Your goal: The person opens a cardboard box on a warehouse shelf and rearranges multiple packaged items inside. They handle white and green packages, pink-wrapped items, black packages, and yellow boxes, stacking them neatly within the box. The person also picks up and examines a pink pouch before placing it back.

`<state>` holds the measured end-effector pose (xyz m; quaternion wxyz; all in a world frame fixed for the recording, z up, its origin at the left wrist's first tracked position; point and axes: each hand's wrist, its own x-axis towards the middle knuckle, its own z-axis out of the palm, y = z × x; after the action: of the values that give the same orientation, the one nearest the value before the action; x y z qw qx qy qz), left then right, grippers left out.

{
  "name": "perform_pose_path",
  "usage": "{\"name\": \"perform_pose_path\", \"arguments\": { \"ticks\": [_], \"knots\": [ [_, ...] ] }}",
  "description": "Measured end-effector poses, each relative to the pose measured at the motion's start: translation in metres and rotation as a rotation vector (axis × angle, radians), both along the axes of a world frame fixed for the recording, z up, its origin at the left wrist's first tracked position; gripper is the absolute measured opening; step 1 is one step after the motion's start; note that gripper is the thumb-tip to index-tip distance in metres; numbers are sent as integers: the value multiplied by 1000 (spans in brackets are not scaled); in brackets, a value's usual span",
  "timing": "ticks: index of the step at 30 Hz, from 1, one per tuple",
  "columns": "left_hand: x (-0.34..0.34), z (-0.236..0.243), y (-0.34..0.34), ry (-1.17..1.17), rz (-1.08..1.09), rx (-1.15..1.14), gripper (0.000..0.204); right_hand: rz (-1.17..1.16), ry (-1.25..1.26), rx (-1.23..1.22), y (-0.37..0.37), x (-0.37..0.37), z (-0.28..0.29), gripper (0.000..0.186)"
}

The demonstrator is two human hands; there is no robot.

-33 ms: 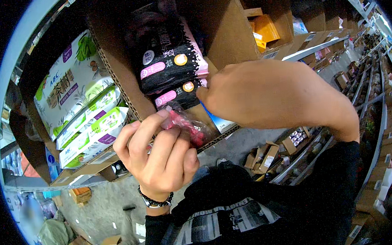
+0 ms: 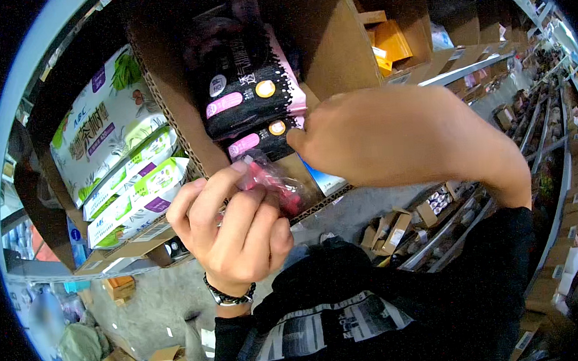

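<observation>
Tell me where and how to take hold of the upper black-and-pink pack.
Grip the upper black-and-pink pack at its near end, probably best from the front and slightly right: that end faces the camera, the lower black-and-pink pack lies beneath, and the cardboard divider stands close on its left.

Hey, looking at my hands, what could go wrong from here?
The clear plastic bag with pinkish-red contents could slip: the left hand seems to hold it by the fingertips, near the brown cardboard box's front edge. The right hand's fingers are mostly hidden, so it might bump the blue-and-white flat pack or stacked black-and-pink soft packs.
</observation>
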<state>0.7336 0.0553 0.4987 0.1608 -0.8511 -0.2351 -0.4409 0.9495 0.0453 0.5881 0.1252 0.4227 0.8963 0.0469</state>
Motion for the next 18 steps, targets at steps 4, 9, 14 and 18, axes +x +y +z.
{"name": "perform_pose_path", "arguments": {
  "ticks": [4, 9, 14, 18],
  "knots": [
    [1, -4, 2, -12, 0, -1, 38, -56, 94, -316, 21, -9, 12, 39],
    [2, 1, 2, -30, -8, 18, 29, 19, 94, -239, 30, -3, -1, 47],
    [3, 0, 4, -48, -17, 11, 20, -78, -99, -308, 27, -8, 20, 49],
    [1, -2, 4, -51, -12, -3, 17, -62, -77, -275, 35, -8, 13, 48]
  ]
}}
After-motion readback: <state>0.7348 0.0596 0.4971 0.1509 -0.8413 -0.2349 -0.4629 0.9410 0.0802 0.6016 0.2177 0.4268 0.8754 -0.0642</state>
